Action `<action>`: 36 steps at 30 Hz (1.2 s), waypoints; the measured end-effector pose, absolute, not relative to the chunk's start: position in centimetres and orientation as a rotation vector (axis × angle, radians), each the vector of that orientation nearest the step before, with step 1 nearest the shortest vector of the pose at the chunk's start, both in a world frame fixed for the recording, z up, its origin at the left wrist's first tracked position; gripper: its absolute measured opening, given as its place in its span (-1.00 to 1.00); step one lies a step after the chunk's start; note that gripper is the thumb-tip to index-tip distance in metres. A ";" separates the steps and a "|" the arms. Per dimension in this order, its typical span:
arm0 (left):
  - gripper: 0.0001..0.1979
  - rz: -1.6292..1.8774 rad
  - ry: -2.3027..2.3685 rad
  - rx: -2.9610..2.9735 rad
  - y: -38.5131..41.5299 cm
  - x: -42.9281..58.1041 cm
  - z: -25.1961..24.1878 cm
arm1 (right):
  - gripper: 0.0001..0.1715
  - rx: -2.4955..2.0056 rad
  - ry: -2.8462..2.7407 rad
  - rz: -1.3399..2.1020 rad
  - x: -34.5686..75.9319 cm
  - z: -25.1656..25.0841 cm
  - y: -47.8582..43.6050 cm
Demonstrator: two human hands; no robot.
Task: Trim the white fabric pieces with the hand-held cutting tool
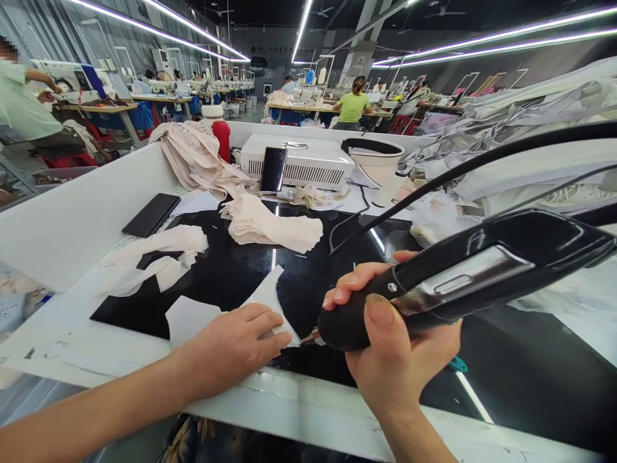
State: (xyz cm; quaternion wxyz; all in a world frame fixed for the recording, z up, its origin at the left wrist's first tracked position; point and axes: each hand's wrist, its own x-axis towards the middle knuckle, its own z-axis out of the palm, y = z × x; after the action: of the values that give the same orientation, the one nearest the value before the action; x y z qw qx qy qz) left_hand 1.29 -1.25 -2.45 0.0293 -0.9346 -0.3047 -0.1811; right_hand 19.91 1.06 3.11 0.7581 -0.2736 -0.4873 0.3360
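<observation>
Right hand (395,360): fist closed around the rounded black grip of a handheld cutting tool (463,283), thumb on top, fingers wrapped beneath; forearm enters from the lower edge. The tool's body is glossy black with a silver panel, held near-level and angled left and downward; its metal tip (308,337) sits at the edge of a white fabric piece (270,296). A black cable (482,164) arcs from the tool toward the upper right.

Left hand (236,347): palm down, fingers spread flat, pressing the white fabric piece onto the black work surface (231,270); grasps nothing. Forearm enters from lower left.

Nearby: stack of cream fabric pieces (270,225) behind the hands; loose white offcuts (159,257) at left; dark smartphone (151,215) lying flat; second phone (273,169) propped against a white machine box (308,161); red bottle (222,138); white bucket (376,161).
</observation>
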 end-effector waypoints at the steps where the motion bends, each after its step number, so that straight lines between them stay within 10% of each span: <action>1: -0.78 -0.552 -0.953 -2.886 -1.3 1.2 -2.5 | -0.52 -0.598 -1.062 0.733 19.9 3.1 1.1; 36: -0.61 -0.549 -1.062 -2.885 -1.7 1.2 -2.8 | -0.48 -0.593 -1.011 0.768 18.5 3.6 3.0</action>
State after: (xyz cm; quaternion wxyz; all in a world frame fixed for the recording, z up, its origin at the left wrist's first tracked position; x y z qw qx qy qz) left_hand 1.16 -1.74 -2.85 0.0095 -0.9238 -0.3401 -0.1757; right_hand 18.46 2.99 3.64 0.7643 -0.2727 -0.4653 0.3535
